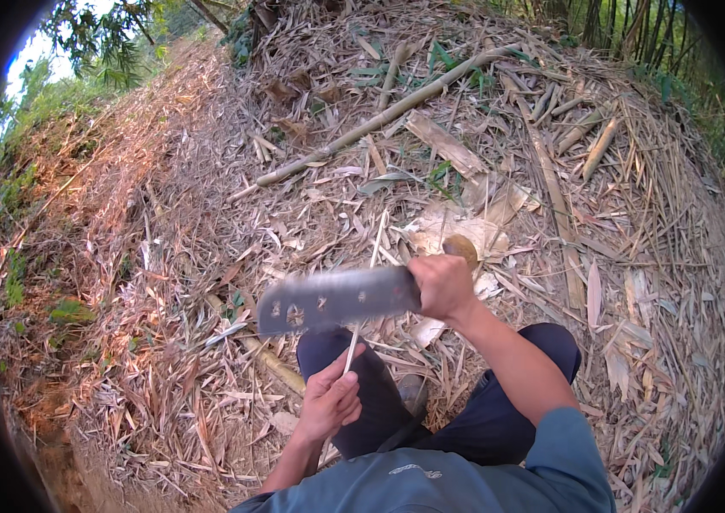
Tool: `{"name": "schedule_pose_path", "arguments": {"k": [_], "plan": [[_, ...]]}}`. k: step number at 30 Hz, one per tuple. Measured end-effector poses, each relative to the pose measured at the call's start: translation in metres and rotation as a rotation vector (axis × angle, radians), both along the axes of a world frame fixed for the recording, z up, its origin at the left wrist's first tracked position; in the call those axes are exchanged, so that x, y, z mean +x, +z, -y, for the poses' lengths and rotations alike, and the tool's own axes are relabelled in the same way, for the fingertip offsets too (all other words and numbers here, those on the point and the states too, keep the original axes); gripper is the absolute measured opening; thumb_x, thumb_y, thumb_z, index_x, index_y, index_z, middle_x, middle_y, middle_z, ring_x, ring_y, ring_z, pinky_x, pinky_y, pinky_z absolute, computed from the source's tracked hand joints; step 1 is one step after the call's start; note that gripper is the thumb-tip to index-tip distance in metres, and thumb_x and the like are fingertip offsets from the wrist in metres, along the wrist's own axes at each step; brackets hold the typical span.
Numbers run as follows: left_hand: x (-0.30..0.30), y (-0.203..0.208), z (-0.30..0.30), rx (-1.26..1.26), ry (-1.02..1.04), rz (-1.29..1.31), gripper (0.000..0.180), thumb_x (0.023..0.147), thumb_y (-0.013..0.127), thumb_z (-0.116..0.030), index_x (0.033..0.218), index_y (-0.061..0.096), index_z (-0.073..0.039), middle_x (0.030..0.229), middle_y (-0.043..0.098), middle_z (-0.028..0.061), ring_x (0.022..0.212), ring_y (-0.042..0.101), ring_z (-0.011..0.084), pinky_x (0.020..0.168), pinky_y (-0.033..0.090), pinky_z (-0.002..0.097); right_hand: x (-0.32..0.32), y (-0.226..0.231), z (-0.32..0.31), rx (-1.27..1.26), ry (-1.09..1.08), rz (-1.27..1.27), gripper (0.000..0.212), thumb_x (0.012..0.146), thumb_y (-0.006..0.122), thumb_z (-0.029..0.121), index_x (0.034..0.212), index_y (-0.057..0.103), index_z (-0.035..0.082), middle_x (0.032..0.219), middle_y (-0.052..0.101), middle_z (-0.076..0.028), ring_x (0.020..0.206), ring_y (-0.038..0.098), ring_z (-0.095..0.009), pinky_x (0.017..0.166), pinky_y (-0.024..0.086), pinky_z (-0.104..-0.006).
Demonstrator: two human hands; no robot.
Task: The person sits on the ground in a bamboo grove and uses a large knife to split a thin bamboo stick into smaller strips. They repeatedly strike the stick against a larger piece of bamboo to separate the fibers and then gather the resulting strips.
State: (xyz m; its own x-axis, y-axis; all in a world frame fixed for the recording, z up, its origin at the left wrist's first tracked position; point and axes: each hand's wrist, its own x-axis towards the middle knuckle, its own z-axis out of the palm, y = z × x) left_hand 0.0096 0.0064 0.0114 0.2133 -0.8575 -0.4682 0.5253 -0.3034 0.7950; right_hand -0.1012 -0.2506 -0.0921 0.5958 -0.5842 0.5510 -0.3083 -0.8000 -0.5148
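Note:
A broad dark cleaver (341,299) with several holes through its blade is held level in front of me, slightly blurred by motion. My right hand (445,286) is wrapped round its handle, and the round brown handle end (460,250) sticks out past the fist. Lower down and to the left, my left hand (331,398) pinches a thin pale strip, apparently bamboo (351,349). The strip runs up from the fingers and passes behind the blade. Its upper part shows again beyond the blade's far edge. Whether the blade touches the strip I cannot tell.
Dry leaves and husks (200,342) cover the sloping ground. A long bamboo pole (371,126) lies across the far side. Split wood (448,145) and pale flat sheaths (473,227) lie ahead. Cut bamboo pieces (601,147) are scattered to the right. My bent knees (554,346) are close below the blade.

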Motion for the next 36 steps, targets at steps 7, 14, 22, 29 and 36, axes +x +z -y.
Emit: {"name": "schedule_pose_path", "arguments": {"k": [7,14,22,29,36], "plan": [[0.004,0.01,-0.031,0.013,-0.105,-0.114,0.048,0.105,0.048,-0.013,0.151,0.038,-0.003,0.055,0.028,-0.0062,0.042,0.026,0.0052,0.042,0.033,0.0241,-0.008,-0.008,0.052,0.627,-0.359,-0.107,0.027,0.081,0.07,0.031,0.08,0.071,0.004,0.064,0.068,-0.013,0.055,0.066,-0.023,0.055,0.052,-0.0369],[-0.004,-0.017,-0.016,0.055,-0.106,0.335,0.05,0.104,0.053,-0.016,0.151,0.04,-0.005,0.059,0.04,-0.0072,0.046,0.035,0.0019,0.044,0.034,0.0226,-0.001,0.019,0.017,1.338,0.098,0.763,0.032,0.093,0.071,0.029,0.082,0.065,-0.001,0.055,0.05,0.001,0.047,0.047,-0.009,0.046,0.037,-0.0257],[-0.019,-0.018,-0.009,0.108,-0.274,0.719,0.05,0.101,0.059,-0.014,0.147,0.045,-0.001,0.075,0.05,-0.0076,0.062,0.038,0.001,0.057,0.036,0.0179,-0.028,0.026,0.023,1.356,0.253,0.89,0.02,0.09,0.073,0.016,0.091,0.061,-0.001,0.061,0.048,0.0,0.049,0.042,-0.01,0.049,0.039,-0.0284],[-0.016,-0.02,-0.005,0.025,-0.297,0.093,0.048,0.107,0.043,-0.02,0.15,0.038,0.0,0.061,0.046,-0.0015,0.047,0.044,0.0062,0.051,0.046,0.0227,-0.032,0.019,0.033,1.314,0.174,0.906,0.015,0.089,0.073,0.01,0.09,0.061,0.001,0.066,0.052,-0.001,0.051,0.044,-0.01,0.048,0.04,-0.0286],[-0.01,-0.022,0.001,-0.058,-0.057,0.185,0.046,0.108,0.042,-0.023,0.148,0.041,-0.001,0.058,0.037,-0.0032,0.042,0.033,0.0051,0.041,0.038,0.0222,-0.031,0.013,0.033,0.871,-0.293,0.487,0.026,0.092,0.068,0.018,0.074,0.067,-0.001,0.053,0.053,0.002,0.045,0.046,-0.009,0.046,0.038,-0.0287]]}}
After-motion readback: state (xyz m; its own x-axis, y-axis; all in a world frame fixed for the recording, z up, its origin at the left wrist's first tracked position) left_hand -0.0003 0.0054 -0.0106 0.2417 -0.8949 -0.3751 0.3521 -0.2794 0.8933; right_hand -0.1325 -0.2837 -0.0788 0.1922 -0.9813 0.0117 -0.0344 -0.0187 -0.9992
